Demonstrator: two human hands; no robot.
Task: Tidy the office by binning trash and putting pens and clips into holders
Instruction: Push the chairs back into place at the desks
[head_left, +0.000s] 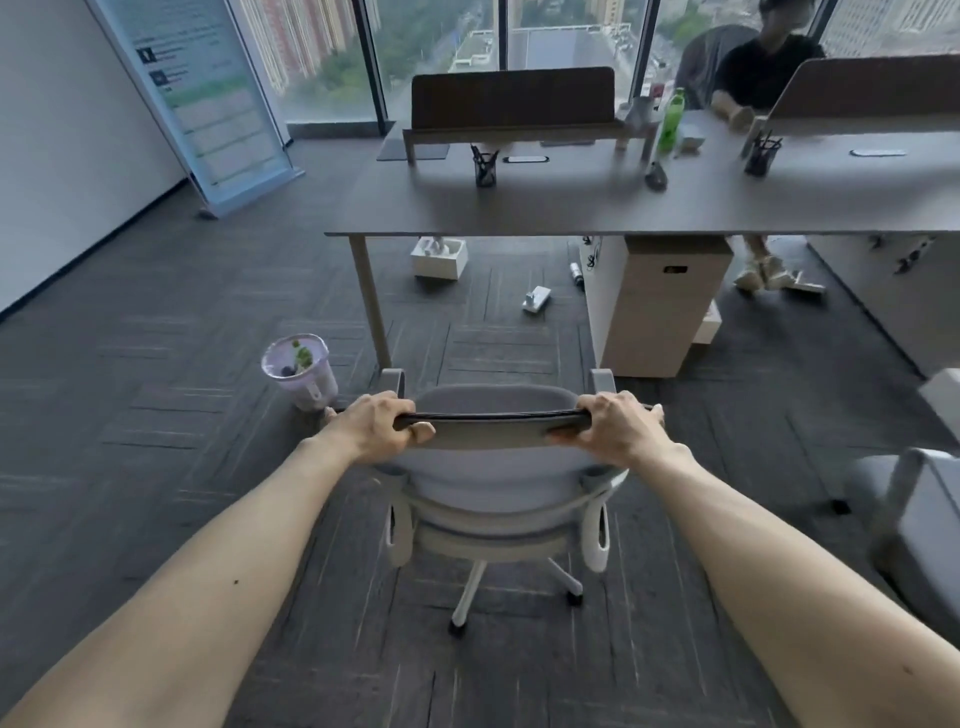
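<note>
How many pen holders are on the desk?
2: one pen holder left on the desk, another right of the bottle. Dividers may hide more.

chair (493, 467) before desk (571, 208), bin (301, 371) left of chair

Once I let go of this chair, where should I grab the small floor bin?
Probably the rim of the bin, from above on the side nearest the chair: it stands upright with its mouth open and seems to taper downward.
</note>
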